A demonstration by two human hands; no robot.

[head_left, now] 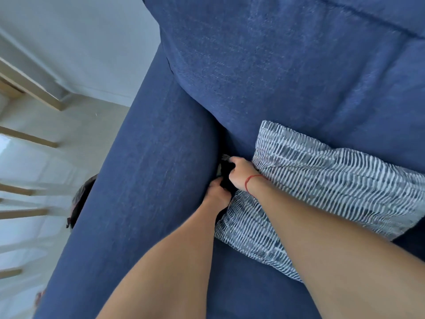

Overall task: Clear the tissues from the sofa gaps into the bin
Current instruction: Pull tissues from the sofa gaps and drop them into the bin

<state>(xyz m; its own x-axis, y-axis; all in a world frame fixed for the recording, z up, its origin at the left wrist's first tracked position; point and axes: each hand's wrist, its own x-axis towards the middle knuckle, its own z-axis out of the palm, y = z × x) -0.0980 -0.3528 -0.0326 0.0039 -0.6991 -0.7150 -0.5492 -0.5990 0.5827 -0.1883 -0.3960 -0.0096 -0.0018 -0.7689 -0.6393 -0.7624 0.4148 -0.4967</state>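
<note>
A dark blue sofa (264, 65) fills the view. Both my hands reach into the dark gap between its armrest (138, 180) and the seat cushion. My left hand (217, 195) has its fingers pushed down into the gap, hidden from sight. My right hand (240, 172), with a red string at the wrist, is curled at the gap's far end. A small pale scrap, apparently a tissue (225, 157), shows at its fingertips; a second pale bit (219, 169) sits just below in the gap. No bin is in sight.
A blue-and-white striped pillow (322, 187) lies on the seat right beside the gap, under my right forearm. Left of the armrest are a pale floor (76, 130), wooden furniture legs (25, 137) and a dark object (80, 203) low beside the sofa.
</note>
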